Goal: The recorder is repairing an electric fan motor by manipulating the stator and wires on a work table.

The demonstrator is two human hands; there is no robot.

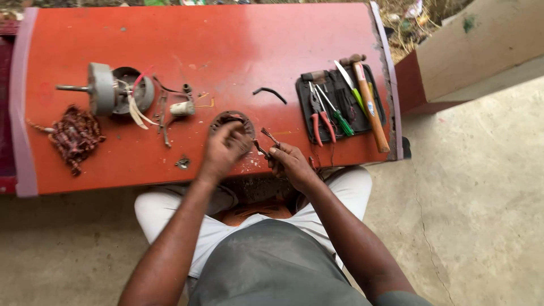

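Hands are both down at the near edge of the long orange-red worktop [226, 51], working on a round dark metal stator ring with coppery windings [231, 120]. Left hand [225, 151] sits on top of the ring, fingers curled over its near rim and pinning it flat. Right hand [290, 163] has its fingers closed around the handles of a small dark pair of pliers [264, 143], whose tips point up and left toward the ring and look slightly apart, though it's too small to tell what they're biting on

My take on doing this bit well: keep that ring pressed hard to the surface so it can't spin or skid, bite only a few strands at a time, and pull low and steady instead of yanking. Fingertips holding the ring sit close to the tips, so a slip could pinch them

Off to the left there's a tangled clump of reddish copper wire [73, 137], plus a grey motor rotor on a shaft with its round housing [107, 89]. On the right lies a black tool pouch [340, 102] with red-handled pliers [322, 116], a green-handled screwdriver [340, 119] and a wooden-handled hammer [369, 102]
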